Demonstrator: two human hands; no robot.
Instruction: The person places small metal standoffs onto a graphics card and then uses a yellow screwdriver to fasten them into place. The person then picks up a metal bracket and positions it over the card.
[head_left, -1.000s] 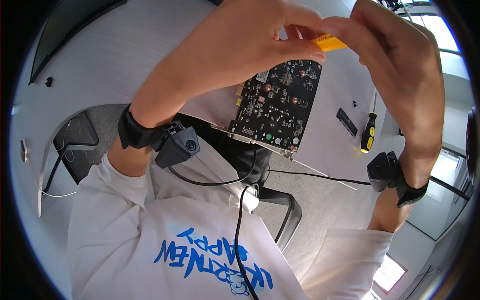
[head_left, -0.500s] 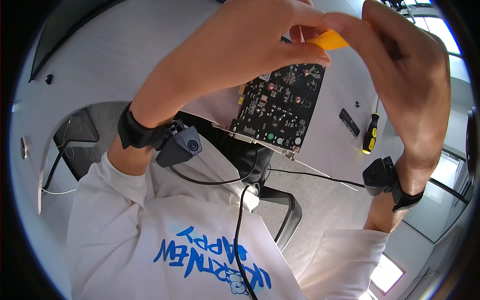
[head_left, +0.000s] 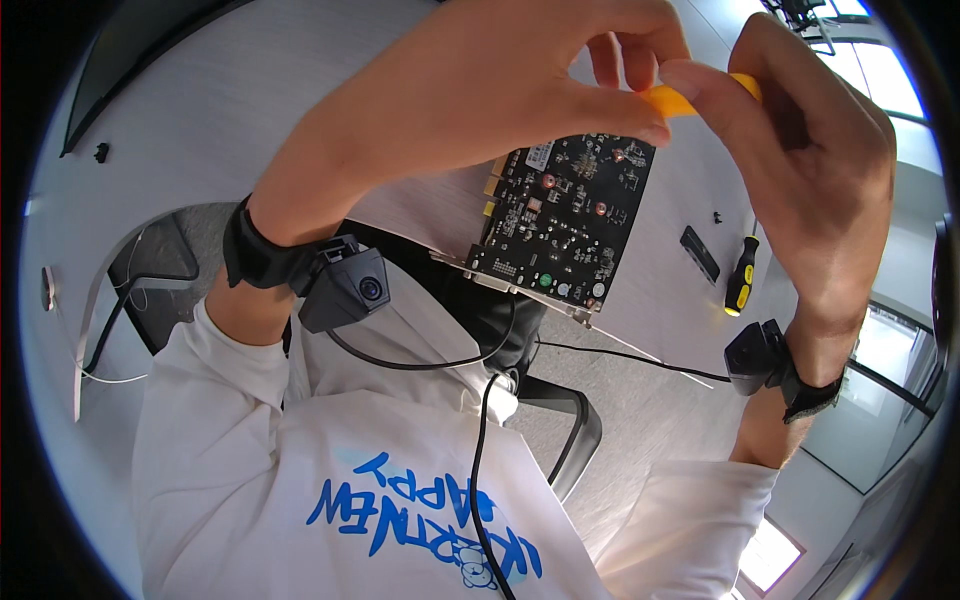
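Observation:
Above the table, at the top of the head view, both hands are closed on a small bright yellow piece [head_left: 673, 101], its kind partly hidden by fingers. My left hand [head_left: 545, 85] pinches its left end between thumb and fingers. My right hand [head_left: 825, 160] grips the other end, with the thumb across its front. Under my left hand a black graphics card [head_left: 565, 225] lies with its component-dotted side up and gold contacts at the left. Its metal bracket [head_left: 490, 281] reaches the table's near edge, and its far end is hidden by my left hand.
Right of the card lie a small dark flat bar [head_left: 700, 254] and a yellow-and-black screwdriver [head_left: 741, 276]. A tiny black part [head_left: 717, 217] is beside them, another [head_left: 101, 152] at far left. Wrist cameras [head_left: 350, 285] trail black cables. A chair [head_left: 565, 405] stands below the table edge.
My left fingers have lifted and spread slightly from the thumb. More of the yellow piece shows at my right hand. The card sits slightly further right and lower in view.

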